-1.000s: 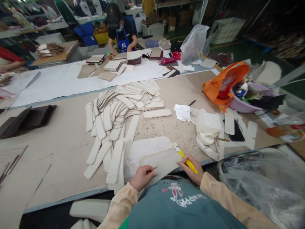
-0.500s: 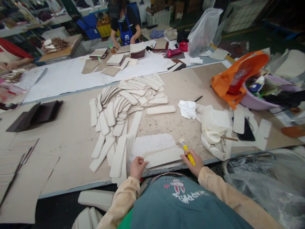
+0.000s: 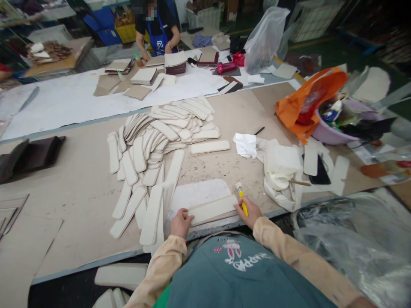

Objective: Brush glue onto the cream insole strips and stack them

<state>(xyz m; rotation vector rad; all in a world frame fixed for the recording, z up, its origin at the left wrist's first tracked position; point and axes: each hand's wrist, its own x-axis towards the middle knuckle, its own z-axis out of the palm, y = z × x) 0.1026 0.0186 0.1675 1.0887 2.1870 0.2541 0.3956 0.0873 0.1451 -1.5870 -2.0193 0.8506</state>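
Note:
A long cream strip (image 3: pixel 213 208) lies near the table's front edge, over a pale rounded sheet (image 3: pixel 204 191). My left hand (image 3: pixel 182 223) pinches the strip's left end between thumb and fingers. At its right end, my right hand (image 3: pixel 248 211) touches the strip with its fingertips and holds a yellow brush (image 3: pixel 242 201), bristles pointing up and away from me. A big heap of similar cream strips (image 3: pixel 160 132) spreads across the table behind and left of my left hand.
To the right are a bundle of white cloth (image 3: pixel 282 164), a dark phone (image 3: pixel 319 171) and a purple basin (image 3: pixel 334 132) with an orange bag (image 3: pixel 308 102). Dark folded material (image 3: pixel 35 156) lies at left. A person in a blue apron (image 3: pixel 159 38) works across the table.
The view has shifted, so most things appear further left. The strip between my hands now lies flatter over another piece. Both hands keep hold at its ends.

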